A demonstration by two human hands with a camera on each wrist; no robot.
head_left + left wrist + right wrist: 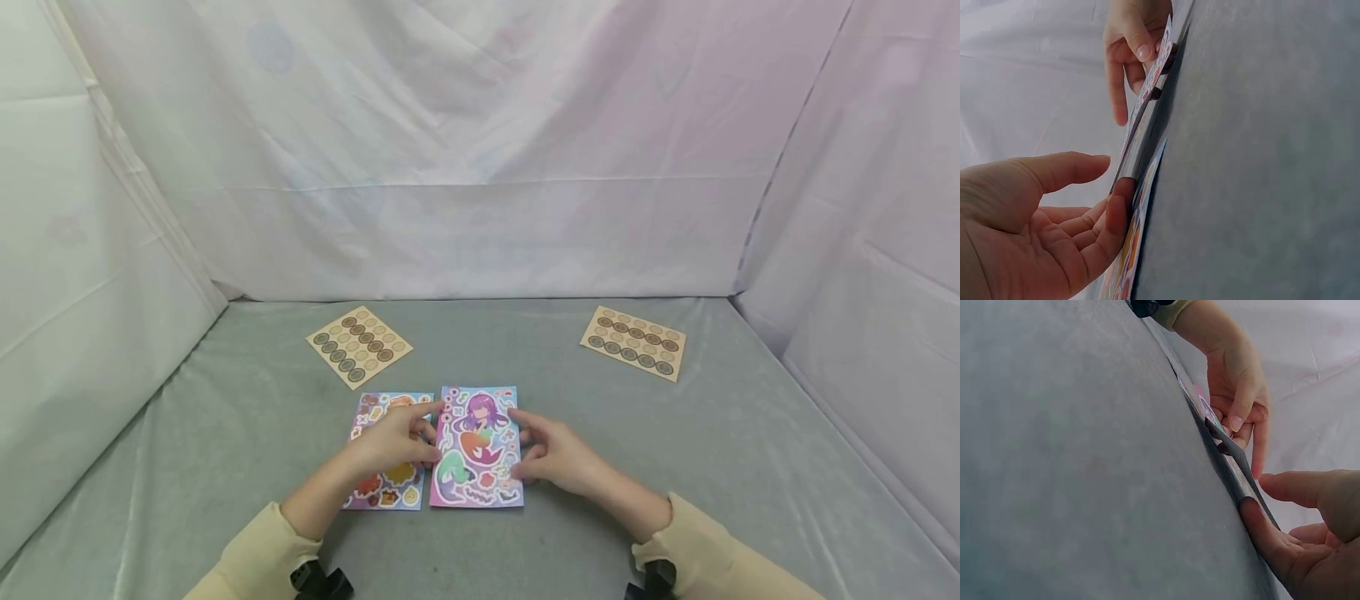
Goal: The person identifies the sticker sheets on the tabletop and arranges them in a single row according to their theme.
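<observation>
Both hands hold the mermaid sticker sheet (480, 446), a pink and blue sheet, by its opposite side edges. My left hand (401, 437) is at its left edge, over a second colourful sticker sheet (401, 498) lying on the table and partly hidden. At the right edge is my right hand (558, 454). In the left wrist view the mermaid sheet (1144, 103) sits slightly off the surface, with fingertips under it. The right wrist view shows the fingers of my right hand (1307, 537) beneath the sheet's edge, its thumb above.
Two tan sheets of round stickers lie farther back, one at the left (360, 346) and one at the right (633, 343). A grey cloth (480, 558) covers the table. White curtains (480, 233) enclose the back and sides.
</observation>
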